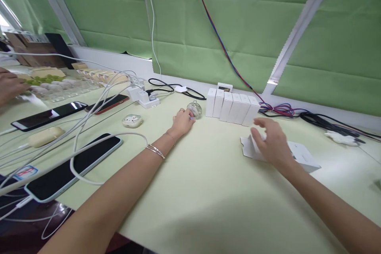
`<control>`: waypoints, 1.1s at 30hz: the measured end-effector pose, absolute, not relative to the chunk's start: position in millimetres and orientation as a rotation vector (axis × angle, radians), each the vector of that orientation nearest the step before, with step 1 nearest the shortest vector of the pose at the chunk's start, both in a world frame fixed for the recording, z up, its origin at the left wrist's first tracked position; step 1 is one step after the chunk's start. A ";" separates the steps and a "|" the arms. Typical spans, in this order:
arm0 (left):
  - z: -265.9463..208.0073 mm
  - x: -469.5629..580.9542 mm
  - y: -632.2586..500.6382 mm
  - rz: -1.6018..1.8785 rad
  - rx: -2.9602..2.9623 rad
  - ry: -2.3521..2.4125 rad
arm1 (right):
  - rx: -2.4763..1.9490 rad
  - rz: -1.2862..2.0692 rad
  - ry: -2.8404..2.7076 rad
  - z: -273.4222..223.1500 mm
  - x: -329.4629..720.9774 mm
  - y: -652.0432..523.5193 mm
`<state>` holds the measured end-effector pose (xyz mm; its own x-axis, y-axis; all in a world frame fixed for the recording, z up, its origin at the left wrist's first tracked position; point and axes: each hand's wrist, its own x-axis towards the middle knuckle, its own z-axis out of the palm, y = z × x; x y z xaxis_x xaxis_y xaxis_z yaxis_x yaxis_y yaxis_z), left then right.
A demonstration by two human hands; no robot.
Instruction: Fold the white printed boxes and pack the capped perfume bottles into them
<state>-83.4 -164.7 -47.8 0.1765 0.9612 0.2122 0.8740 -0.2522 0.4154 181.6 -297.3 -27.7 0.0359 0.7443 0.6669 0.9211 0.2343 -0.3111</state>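
My left hand [183, 123] is at the middle of the table, fingers curled and closed at the near left side of a small round glass bottle [195, 109] with a knobbed top. The bottle stands on the table, and the hand hides part of its lower side. Over on the right, my right hand [271, 142] hovers above an opened white carton [303, 155], its thumb and fingers curved and apart. A flap of the carton sticks out left of the hand, which covers the middle of the carton.
A row of several slim white boxes [232, 107] stands behind. Left lie phones [80, 162], white charging cables [74, 143], a power strip [147, 99] and an earbud case [132, 121]. Another person's hand [12, 85] is at the far left, by a clear tray [74, 93]. Dark cables [324, 121] run along the wall.
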 end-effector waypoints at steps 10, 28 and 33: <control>-52.6 -72.6 -161.1 0.676 2.345 1.800 | -1.884 -0.357 -1.901 -61.5 301.4 -351.9; -12.5 -16.0 -267.7 0.327 2.584 0.664 | -1.702 0.357 -2.204 -42.4 242.3 -368.0; -8.5 -20.5 -288.6 0.055 2.630 0.823 | -1.743 0.389 -2.249 -32.1 261.6 -369.8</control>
